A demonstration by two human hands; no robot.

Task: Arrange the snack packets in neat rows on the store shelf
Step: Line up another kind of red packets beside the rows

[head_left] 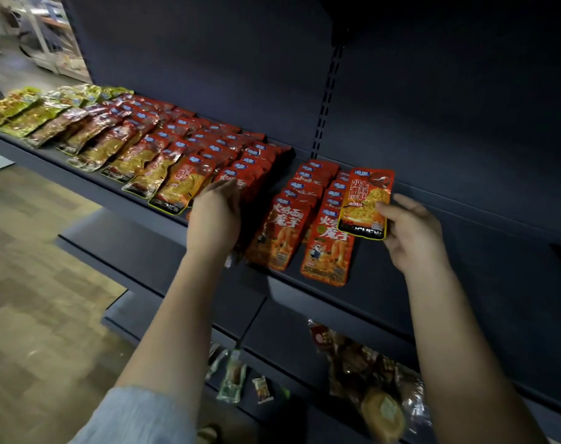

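Several rows of snack packets lie flat on the dark shelf (pixel 384 261), red ones (pixel 189 145) in the middle and green-yellow ones (pixel 22 110) at the far left. My right hand (pixel 410 232) pinches a red-orange packet (pixel 367 203) by its lower right corner and holds it upright over the two rightmost rows (pixel 327 238). My left hand (pixel 215 216) rests with straight fingers on the front end of a red row, covering the packets under it.
The shelf's right half is bare, with a dark back panel and a slotted upright (pixel 327 100). A lower shelf holds a bag of assorted snacks (pixel 365 373) and a few loose small packets (pixel 232 376). Wooden floor (pixel 32 283) lies to the left.
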